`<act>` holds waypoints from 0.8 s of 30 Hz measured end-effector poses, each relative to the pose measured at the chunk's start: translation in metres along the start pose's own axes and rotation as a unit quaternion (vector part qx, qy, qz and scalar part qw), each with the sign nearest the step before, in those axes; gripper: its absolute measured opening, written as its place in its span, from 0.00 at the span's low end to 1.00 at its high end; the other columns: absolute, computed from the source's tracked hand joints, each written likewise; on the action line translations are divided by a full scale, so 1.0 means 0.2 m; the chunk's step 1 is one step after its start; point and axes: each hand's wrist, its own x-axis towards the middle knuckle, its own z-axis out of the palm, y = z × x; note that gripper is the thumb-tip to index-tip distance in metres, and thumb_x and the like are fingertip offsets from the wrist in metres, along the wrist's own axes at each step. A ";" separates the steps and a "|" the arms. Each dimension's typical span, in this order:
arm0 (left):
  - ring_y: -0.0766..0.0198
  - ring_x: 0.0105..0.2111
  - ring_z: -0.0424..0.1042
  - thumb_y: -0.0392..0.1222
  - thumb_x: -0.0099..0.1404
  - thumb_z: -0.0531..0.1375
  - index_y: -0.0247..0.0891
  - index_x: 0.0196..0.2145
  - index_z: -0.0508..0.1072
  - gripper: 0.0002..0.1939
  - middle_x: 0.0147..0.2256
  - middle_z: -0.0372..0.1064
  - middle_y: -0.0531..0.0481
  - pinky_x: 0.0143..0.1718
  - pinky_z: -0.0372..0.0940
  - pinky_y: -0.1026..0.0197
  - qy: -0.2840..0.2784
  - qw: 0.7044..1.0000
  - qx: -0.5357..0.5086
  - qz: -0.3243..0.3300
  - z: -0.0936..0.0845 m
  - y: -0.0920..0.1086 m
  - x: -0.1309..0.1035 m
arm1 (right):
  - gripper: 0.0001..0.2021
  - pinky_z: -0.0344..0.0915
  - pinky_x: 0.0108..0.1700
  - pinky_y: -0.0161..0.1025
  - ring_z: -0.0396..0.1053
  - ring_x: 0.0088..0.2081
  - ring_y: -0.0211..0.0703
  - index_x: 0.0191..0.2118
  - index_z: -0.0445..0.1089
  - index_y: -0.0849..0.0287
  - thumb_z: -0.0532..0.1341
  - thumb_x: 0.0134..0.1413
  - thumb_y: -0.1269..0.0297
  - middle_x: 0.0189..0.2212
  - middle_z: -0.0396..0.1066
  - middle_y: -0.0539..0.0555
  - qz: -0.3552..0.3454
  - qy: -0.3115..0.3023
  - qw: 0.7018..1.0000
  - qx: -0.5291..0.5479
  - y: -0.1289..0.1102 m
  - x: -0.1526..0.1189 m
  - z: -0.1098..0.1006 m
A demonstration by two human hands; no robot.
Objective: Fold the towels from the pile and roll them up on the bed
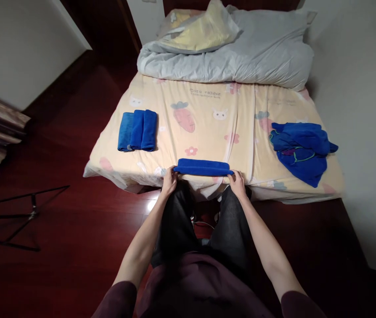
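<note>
now left hand (170, 180) and right hand (237, 183) each pinch 1 end of a folded blue plush cloth (203, 168) in a closed grip, at 6 o'clock on the cream carrot-print bedsheet (208, 128); from it, 3 folded blue towels (139, 131) lie at 10 o'clock, crumpled blue fabric (307, 150) at 3.

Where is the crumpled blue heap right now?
In the head view, the heap lies on the bed, toward its right edge, right of the right hand.
</note>
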 end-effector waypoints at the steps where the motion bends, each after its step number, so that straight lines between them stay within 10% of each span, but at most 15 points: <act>1: 0.53 0.49 0.76 0.45 0.75 0.53 0.38 0.58 0.68 0.18 0.51 0.74 0.38 0.57 0.70 0.46 0.004 1.000 -0.002 -0.011 0.00 0.00 0.00 | 0.15 0.71 0.58 0.54 0.74 0.51 0.55 0.51 0.75 0.56 0.59 0.67 0.54 0.46 0.76 0.62 0.012 0.005 1.000 -0.001 0.00 0.00 0.00; 11: 0.55 0.44 0.76 0.53 0.77 0.52 0.37 0.61 0.68 0.23 0.44 0.76 0.41 0.53 0.68 0.52 0.025 0.998 -0.016 -0.064 0.01 0.04 0.03 | 0.25 0.73 0.48 0.49 0.77 0.37 0.52 0.60 0.64 0.58 0.57 0.67 0.47 0.33 0.79 0.55 0.100 -0.020 0.993 0.054 0.01 0.02 0.02; 24: 0.47 0.49 0.77 0.47 0.76 0.53 0.34 0.52 0.79 0.20 0.45 0.79 0.36 0.57 0.67 0.49 0.033 0.996 0.040 -0.078 0.06 0.02 0.12 | 0.20 0.67 0.36 0.40 0.69 0.28 0.43 0.46 0.74 0.58 0.58 0.63 0.45 0.27 0.72 0.51 0.103 -0.004 0.994 0.028 0.00 0.03 0.02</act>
